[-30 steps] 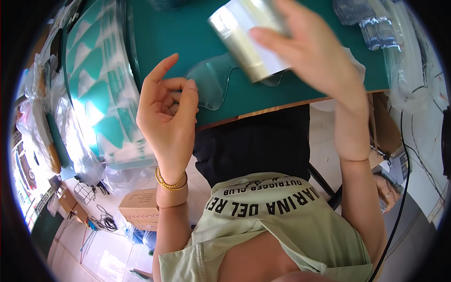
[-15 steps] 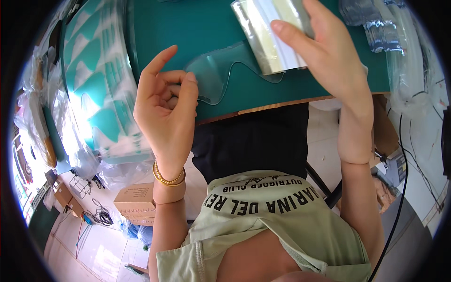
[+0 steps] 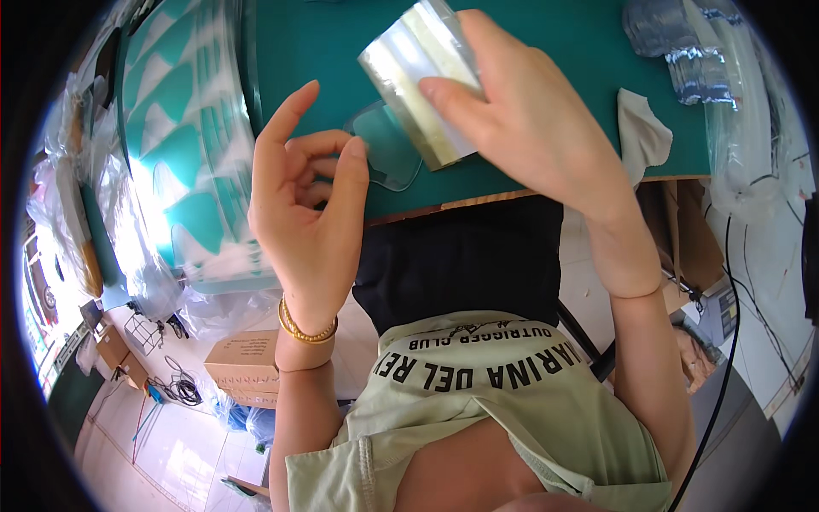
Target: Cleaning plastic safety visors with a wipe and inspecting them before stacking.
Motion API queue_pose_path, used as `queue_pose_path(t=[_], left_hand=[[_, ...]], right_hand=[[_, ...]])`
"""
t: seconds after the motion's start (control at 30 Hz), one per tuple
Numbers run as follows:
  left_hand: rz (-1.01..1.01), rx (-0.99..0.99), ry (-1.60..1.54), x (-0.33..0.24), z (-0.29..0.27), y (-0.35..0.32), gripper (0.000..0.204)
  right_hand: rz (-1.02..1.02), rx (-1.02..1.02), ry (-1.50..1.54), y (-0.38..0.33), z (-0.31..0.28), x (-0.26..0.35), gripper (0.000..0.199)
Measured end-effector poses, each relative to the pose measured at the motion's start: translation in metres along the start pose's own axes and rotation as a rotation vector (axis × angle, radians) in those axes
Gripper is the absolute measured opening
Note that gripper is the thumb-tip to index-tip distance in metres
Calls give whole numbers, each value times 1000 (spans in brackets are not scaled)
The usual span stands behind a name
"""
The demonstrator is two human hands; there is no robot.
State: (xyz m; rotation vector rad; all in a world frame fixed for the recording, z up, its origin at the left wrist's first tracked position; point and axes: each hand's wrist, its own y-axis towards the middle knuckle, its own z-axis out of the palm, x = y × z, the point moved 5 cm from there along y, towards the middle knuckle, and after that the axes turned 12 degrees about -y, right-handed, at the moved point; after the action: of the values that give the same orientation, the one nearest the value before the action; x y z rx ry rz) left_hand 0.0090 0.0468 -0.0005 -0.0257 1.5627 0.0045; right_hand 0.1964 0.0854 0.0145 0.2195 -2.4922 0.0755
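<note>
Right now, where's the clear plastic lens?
In the head view the clear plastic lens lies on the green table near its front edge, between the left hand and the shiny foil pouch.

I saw my right hand (image 3: pixel 529 128) gripping a silvery block (image 3: pixel 418 81) above a clear curved lens (image 3: pixel 386 154), just beside my left hand (image 3: pixel 307 213).

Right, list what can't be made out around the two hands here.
- Head view: the right hand covers part of the shiny silver block, hiding its far side.
- Head view: the clear curved lens lies partly under that block; its top edge is hidden.
- Head view: whether the left hand pinches anything is too small to tell.
</note>
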Motion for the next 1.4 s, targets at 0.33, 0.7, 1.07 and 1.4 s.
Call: queue_pose_path(t=[0.33,0.7,1.07,1.4], left_hand=[[-12,29,143,3,-12,-11,43],[39,53,237,4,-22,-25,41],[120,366,475,-34,-20,-11,36],[572,596,840,-34,50,44,40]], right_hand=[[-41,-14,-27,6,1,3,33],[52,44,17,-8,7,7,29],[165,-129,365,-19,-15,-36,33],[338,-353,-506,-45,-200,-105,32]])
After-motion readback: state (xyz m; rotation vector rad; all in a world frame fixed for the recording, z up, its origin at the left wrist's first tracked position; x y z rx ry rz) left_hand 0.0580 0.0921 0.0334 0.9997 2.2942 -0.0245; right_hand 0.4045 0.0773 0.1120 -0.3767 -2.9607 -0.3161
